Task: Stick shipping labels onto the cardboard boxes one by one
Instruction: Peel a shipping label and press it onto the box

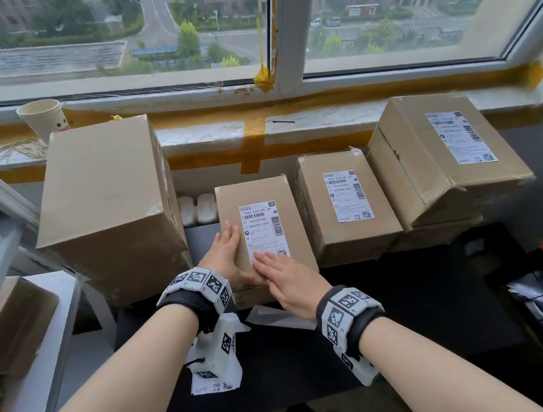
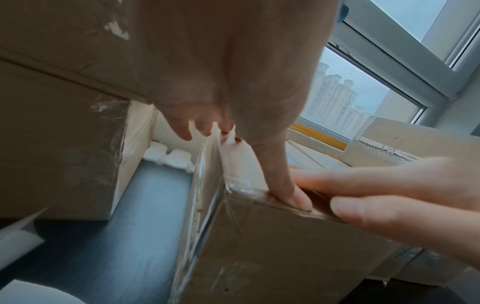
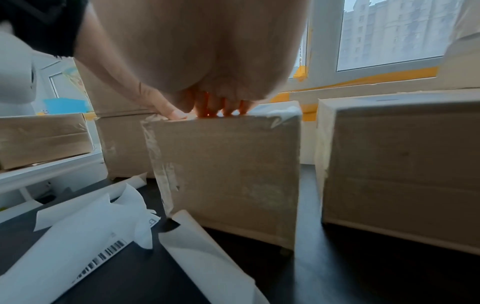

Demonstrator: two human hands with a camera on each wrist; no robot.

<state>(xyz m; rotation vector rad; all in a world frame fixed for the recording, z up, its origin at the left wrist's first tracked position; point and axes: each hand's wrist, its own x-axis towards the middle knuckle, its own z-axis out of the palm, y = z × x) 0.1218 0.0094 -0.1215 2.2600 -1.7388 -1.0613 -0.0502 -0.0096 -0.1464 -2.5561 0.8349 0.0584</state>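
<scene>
A small cardboard box (image 1: 254, 194) stands in the middle of the dark table with a white shipping label (image 1: 262, 224) on its top. My left hand (image 1: 226, 251) lies flat on the box top beside the label's left edge, fingers straight. My right hand (image 1: 280, 273) presses with straight fingers on the label's lower end, near the box's front edge. From the left wrist view the left thumb (image 2: 285, 185) rests along that box's (image 2: 259, 246) top edge. The right wrist view shows fingertips (image 3: 207, 109) on top of the box (image 3: 228, 170).
Two labelled boxes (image 1: 345, 203) (image 1: 443, 155) stand to the right, and a tall unlabelled box (image 1: 108, 206) to the left. Peeled backing papers (image 3: 85, 230) and a label sheet (image 1: 214, 382) lie on the table's front left. A paper cup (image 1: 42, 118) stands on the windowsill.
</scene>
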